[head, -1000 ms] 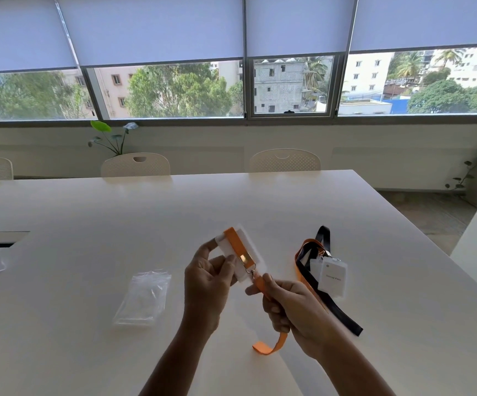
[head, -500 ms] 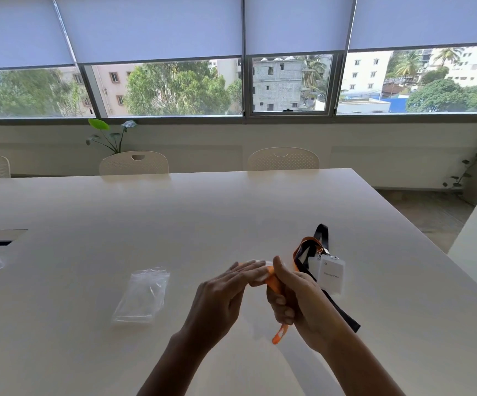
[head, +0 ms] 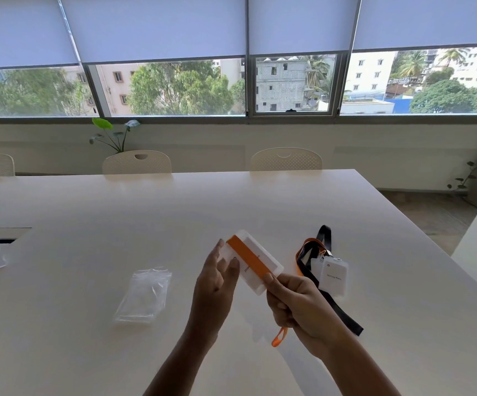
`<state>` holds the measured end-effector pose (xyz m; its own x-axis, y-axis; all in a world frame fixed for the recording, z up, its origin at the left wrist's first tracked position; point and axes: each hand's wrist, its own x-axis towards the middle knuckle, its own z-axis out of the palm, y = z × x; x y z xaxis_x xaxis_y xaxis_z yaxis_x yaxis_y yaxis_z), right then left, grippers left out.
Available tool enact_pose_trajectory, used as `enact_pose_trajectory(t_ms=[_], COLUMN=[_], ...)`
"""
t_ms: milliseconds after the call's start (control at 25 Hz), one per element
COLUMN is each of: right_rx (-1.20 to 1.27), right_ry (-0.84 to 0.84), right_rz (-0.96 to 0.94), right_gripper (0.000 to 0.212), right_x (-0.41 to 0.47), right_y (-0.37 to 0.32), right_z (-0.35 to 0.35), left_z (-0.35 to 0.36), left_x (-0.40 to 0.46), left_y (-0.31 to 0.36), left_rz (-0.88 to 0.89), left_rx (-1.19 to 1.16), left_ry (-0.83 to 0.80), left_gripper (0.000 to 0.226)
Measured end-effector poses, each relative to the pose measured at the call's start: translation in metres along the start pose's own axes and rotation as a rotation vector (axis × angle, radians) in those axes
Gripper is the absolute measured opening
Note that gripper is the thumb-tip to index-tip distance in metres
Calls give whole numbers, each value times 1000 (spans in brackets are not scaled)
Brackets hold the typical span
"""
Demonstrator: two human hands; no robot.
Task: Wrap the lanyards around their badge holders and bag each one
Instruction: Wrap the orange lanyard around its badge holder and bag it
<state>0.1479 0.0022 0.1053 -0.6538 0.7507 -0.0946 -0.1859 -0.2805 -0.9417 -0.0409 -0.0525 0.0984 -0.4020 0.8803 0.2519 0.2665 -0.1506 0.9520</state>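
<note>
So the loose orange lanyard (head: 250,258) tail is getting way shorter than a second ago, wrapping's nearly done. Right hand (head: 297,302) is pinching the badge holder's (head: 255,260) near end, left hand (head: 217,277) is touching it with relaxed fingers. Bag (head: 142,295) is sitting left of both hands.

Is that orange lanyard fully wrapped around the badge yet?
Not fully. The lanyard crosses the badge, but a loop still dangles below the right hand.

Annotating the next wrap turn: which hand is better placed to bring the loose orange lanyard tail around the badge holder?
Probably left. The left hand is open beside the badge holder; the right hand grips the holder's lower end, with the orange lanyard tail dangling below it.
</note>
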Motion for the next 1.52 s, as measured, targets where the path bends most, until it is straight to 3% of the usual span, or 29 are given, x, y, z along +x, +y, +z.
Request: enact_pose_trajectory(t_ms=[80,200,360,560,680,800,1000,1200,1320,1520], right_rx=[-45,-88,-122,-150,-142,-169,-195,2,90,35], right_ry=[-6,12,51,155,180,195,173,53,-19,44], right_rz=[-7,-5,-9,6,32,-9,-93,-88,-88,-83], right_gripper=[31,37,47,45,34,27,21,23,39,39], right_x=[2,3,4,8,6,5,5,1,4,11], right_y=[3,8,11,14,13,12,5,3,7,16], right_z=[0,-3,-8,-7,-5,-3,-2,-7,-9,-11], left_z=[1,-2,-2,5,8,8,14,10,8,5], left_x=[0,1,4,-1,-4,-2,-4,2,2,3], left_y=[-2,-3,-3,2,5,-3,-19,-26,-29,-35], left_rz=[-51,-103,-91,37,291,483,553,590,598,619], left_rx=[-191,-402,-428,-232,68,209,256,327,335,313], left_ry=[-44,-81,-87,34,123,54,-135,-162,-168,-213], left_gripper=[44,47,45,36,43,53,57,58,58,56])
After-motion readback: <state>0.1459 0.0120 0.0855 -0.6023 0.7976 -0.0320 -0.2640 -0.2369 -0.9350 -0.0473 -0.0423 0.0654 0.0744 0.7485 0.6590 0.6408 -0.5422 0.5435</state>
